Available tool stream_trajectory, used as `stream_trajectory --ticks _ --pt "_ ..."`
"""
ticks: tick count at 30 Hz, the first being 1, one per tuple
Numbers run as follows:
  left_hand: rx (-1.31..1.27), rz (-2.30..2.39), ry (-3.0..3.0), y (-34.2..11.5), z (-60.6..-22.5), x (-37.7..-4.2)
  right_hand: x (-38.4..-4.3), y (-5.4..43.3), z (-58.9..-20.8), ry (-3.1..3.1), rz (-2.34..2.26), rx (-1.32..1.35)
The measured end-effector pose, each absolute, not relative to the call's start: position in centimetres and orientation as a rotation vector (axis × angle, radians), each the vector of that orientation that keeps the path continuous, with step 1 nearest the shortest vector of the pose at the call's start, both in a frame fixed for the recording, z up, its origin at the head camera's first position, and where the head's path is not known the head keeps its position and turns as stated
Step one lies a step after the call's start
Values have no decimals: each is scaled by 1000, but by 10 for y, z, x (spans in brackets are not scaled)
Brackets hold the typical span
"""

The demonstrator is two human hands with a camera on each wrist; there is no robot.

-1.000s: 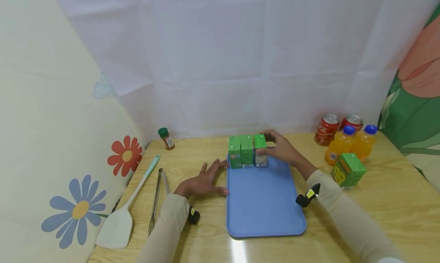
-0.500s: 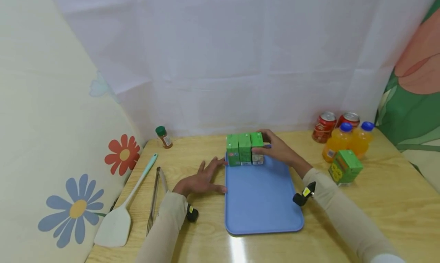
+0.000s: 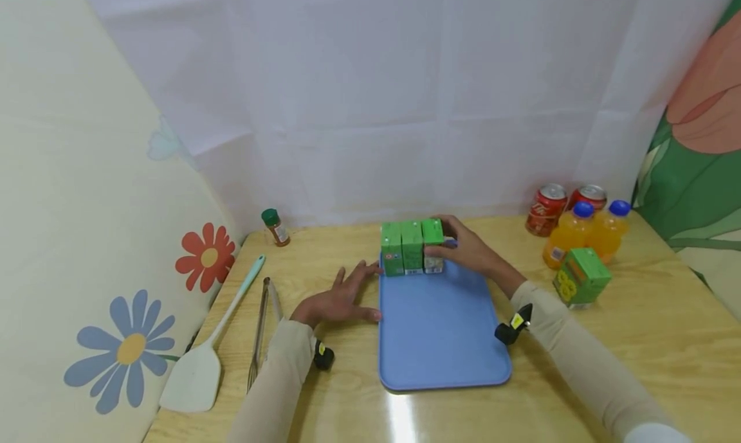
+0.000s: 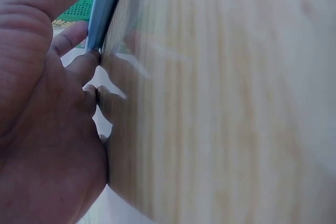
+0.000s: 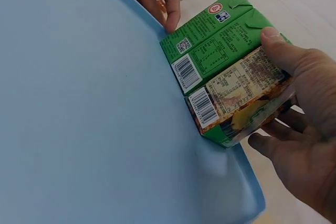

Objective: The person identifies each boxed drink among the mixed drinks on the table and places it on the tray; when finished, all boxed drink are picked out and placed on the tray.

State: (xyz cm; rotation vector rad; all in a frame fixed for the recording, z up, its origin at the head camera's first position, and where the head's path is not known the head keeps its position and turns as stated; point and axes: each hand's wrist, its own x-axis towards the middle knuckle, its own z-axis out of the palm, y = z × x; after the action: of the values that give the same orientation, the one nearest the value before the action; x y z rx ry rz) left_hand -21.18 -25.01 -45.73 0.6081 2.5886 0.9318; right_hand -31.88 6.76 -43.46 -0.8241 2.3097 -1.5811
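Green carton [image 3: 432, 229] pinched in the right hand [image 3: 467, 249], third in a row at the blue tray's [image 3: 446, 340] far end.

In the head view, a neighbouring carton [image 3: 412, 250] stands just left of it; the left hand [image 3: 340, 301] lies at the tray's left rim, fingers spread, gripping nothing. Open room runs toward the tray's near edge, while a loose green box [image 3: 581, 277] on the bench [image 3: 347, 404] sits beyond the right sleeve [image 3: 556, 327]. In the left wrist view, fingertips meet the tray's side, probably useful for steadying it. In the right wrist view, the thumb presses the carton's upper edge, its base close to the raised rim: best keep it square, let the base sit flat, then ease the fingers off rightward without dragging the row.
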Motion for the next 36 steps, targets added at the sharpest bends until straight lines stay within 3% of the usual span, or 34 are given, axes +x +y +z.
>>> stream_trajectory --ticks 8,15,27,36 --pt "578 920 2578 -250 -453 -211 -320 86 -423 2251 -1611 -928" --pt "584 919 2580 -250 -453 -212 -319 118 -390 2166 -1819 -1055" --pt "586 942 2578 -251 -456 -212 -300 195 -331 2295 -1785 -1061" --pt "543 937 2572 -249 -454 -210 -281 256 -327 2438 -1638 -1037"
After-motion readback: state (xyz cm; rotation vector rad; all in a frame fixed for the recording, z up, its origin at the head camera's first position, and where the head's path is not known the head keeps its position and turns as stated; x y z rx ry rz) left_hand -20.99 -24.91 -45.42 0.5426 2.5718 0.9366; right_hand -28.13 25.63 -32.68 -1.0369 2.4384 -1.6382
